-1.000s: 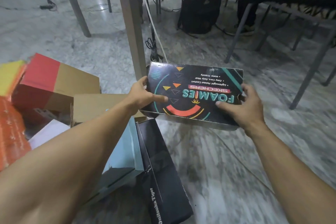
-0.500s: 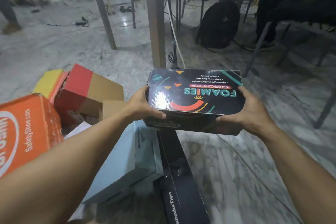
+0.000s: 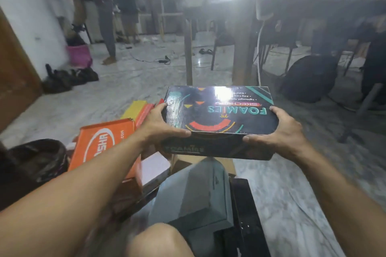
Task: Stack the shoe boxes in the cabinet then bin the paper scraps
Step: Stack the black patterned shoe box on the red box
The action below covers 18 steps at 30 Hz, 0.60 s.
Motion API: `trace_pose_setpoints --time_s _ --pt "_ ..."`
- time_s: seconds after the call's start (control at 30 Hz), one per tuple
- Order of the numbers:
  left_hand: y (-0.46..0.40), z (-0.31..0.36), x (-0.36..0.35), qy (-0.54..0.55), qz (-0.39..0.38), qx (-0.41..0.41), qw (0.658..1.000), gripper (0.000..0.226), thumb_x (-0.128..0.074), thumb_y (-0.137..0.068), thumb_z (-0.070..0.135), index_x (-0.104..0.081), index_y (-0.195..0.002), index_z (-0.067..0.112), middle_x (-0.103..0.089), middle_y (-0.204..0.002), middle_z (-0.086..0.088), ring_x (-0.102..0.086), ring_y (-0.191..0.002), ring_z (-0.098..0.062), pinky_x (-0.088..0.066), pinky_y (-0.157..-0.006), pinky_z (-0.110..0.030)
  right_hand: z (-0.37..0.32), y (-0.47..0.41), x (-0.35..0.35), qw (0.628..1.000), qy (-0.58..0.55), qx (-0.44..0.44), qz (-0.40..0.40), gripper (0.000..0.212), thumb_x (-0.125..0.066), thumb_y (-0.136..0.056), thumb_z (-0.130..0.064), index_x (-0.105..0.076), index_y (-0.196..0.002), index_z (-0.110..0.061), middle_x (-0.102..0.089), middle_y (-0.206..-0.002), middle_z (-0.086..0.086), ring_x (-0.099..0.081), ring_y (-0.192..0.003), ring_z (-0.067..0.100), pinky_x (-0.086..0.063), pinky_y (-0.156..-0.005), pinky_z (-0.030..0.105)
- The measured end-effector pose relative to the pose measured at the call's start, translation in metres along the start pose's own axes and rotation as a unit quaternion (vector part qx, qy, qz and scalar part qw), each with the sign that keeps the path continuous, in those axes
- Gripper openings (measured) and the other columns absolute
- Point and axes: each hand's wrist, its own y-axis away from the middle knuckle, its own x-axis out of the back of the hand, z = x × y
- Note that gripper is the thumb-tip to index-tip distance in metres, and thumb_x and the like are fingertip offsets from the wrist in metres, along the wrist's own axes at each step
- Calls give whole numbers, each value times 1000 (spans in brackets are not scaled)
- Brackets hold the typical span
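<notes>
While both hands gripped it, the black box [image 3: 219,119] hung in the air in front of the person, lid up, its "FOAMIES" print reading upside down to the camera. The left hand [image 3: 160,129] clasped the box's left end, thumb lying along the near top edge and fingers wrapped round the side. The right hand [image 3: 279,131] clasped the right end the same way, thumb on the near edge, fingers over the far corner. Glare washed out part of the lid.

Below and to the left, an orange box [image 3: 100,144] stood tilted on the floor, with a red box [image 3: 146,112] and a yellow box [image 3: 133,108] just behind it. A grey box [image 3: 194,194] lay directly under the held one, and a long black box [image 3: 246,215] lay beside the grey one on its right. A white sheet [image 3: 154,168] showed between the orange and grey boxes. A dark bin [image 3: 39,160] sat at the far left. The marble floor [image 3: 292,194] spread outward to table legs [image 3: 189,48], a black backpack [image 3: 309,79] and blurred people [image 3: 108,10] standing well apart at the back.
</notes>
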Motion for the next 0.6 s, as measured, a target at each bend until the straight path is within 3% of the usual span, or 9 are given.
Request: trace_pose_setpoints --time_s 0.07,0.2,0.3,0.4,0.5,0.6 --pt "17 -3 29 -16 21 11 1000 107 -97 -34 45 -53 -127 16 -66 -113 6 -65 -100 -11 -55 -88 -29 -26 0 -14 999 -4 16 -33 121 -94 -41 -52 -41 -144 -19 -56 -133 1 -55 -118 19 -48 -99 32" --pt "59 -16 86 -21 72 54 996 95 -97 -45 33 -52 -128 17 -65 -114 5 -63 -93 -4 -51 -74 -16 -74 11 -48 993 -33 53 -97 72 -95 -49 -39 -57 -106 -21 -67 -99 -10 -64 -84 8 -48 -69 20" --pt "95 -24 125 -39 108 96 989 109 -97 -35 44 -50 -129 17 -64 -117 4 -64 -101 -13 -52 -87 -25 -112 23 -76 986 -47 77 -141 62 -95 -52 -35 -57 -97 -20 -60 -83 -13 -55 -70 0 -40 -50 8" --pt "132 -33 161 -41 150 124 980 138 -95 -21 56 -42 -141 11 -59 -130 2 -59 -114 -15 -48 -101 -31 -145 39 -98 979 -32 106 -173 71 -94 -54 -34 -55 -112 -21 -56 -95 -5 -54 -82 13 -38 -55 13" --pt "167 -40 189 -44 171 157 972 105 -97 -46 34 -47 -136 14 -55 -113 9 -54 -107 -11 -43 -95 -23 -171 53 -119 972 -14 136 -193 87 -93 -50 -42 -58 -125 -15 -55 -99 -2 -53 -90 18 -40 -64 23" --pt "202 -48 212 -50 182 191 963 84 -98 -43 37 -52 -113 28 -64 -103 13 -61 -100 -8 -48 -98 -27 -192 67 -139 962 -14 151 -225 92 -92 -48 -47 -59 -127 -12 -55 -95 -4 -55 -89 19 -44 -73 29"
